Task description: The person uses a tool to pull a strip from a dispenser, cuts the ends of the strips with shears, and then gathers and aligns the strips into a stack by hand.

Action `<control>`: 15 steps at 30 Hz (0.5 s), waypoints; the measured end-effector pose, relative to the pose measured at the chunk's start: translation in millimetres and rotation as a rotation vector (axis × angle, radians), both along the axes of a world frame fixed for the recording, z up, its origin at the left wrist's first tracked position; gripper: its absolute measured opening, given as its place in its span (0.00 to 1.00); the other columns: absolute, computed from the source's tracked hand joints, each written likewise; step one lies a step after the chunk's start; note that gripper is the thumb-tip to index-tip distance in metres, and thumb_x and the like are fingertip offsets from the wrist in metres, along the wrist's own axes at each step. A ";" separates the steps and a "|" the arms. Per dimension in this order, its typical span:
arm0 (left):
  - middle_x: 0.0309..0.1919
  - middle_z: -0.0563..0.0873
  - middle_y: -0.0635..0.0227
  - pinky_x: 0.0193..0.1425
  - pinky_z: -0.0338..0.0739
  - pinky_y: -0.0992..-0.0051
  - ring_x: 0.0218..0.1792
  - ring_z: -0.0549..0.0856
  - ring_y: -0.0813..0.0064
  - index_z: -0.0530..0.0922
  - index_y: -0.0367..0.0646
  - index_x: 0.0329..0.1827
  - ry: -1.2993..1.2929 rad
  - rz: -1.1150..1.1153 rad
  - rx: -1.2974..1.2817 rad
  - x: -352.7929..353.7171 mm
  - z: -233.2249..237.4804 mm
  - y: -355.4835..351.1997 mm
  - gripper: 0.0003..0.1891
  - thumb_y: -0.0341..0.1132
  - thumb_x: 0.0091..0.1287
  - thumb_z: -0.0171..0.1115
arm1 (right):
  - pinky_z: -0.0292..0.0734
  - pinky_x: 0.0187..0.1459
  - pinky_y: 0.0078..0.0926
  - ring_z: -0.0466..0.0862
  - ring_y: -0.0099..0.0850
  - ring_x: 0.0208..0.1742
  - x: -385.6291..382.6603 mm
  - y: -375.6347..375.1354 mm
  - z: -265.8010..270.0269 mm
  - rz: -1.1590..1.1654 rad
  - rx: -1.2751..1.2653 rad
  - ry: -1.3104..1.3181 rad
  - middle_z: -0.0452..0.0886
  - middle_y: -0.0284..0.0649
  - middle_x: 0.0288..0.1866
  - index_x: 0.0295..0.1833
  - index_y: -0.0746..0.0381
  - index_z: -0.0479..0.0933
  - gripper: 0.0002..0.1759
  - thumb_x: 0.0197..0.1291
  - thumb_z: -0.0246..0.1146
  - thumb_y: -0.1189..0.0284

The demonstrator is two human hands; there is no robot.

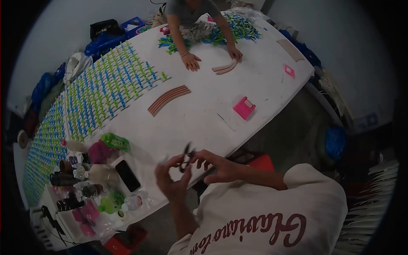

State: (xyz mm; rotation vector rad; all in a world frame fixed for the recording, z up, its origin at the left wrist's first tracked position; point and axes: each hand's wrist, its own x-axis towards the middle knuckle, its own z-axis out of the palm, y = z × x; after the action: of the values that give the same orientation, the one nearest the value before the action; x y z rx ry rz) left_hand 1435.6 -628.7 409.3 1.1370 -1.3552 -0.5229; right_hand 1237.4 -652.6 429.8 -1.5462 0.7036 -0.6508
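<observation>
Over the near edge of the table, my left hand (173, 176) is closed, its thumb and fingers bent around a small pair of dark scissors (186, 158). My right hand (223, 167) comes in from the right with its fingertips at the scissors. Its thumb stands apart from the bent fingers, and I see nothing else in it. Motion blurs the scissors' blades. Beyond my hands, a curved row of brown strips (169, 100) lies on the white table (199, 127). A pink case (244, 108) sits to the right, with a thin dark tool (221, 117) near it.
Opposite, a co-worker's hand (234, 52) touches more pale strips (224, 68); the other hand (191, 61) lies flat. Blue and green pieces (238, 29) are piled there. Rows of blue-green pieces (110, 80) cover the left. A phone (127, 175) and several bottles (134, 201) stand nearby.
</observation>
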 end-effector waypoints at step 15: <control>0.57 0.85 0.57 0.55 0.79 0.65 0.58 0.83 0.62 0.67 0.41 0.68 -0.214 -0.367 0.267 -339.0 -120.8 -261.9 0.32 0.30 0.62 0.72 | 0.71 0.35 0.25 0.74 0.19 0.30 -376.2 -225.3 -158.8 -1.158 0.050 -0.065 0.75 0.30 0.25 0.53 0.63 0.79 0.20 0.80 0.47 0.60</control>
State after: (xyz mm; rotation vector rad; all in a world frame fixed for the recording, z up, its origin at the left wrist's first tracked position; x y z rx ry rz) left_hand 1096.6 -890.6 288.5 1.1880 -1.7332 -0.8872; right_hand 861.2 -877.9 271.0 -0.9455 1.5549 -1.4920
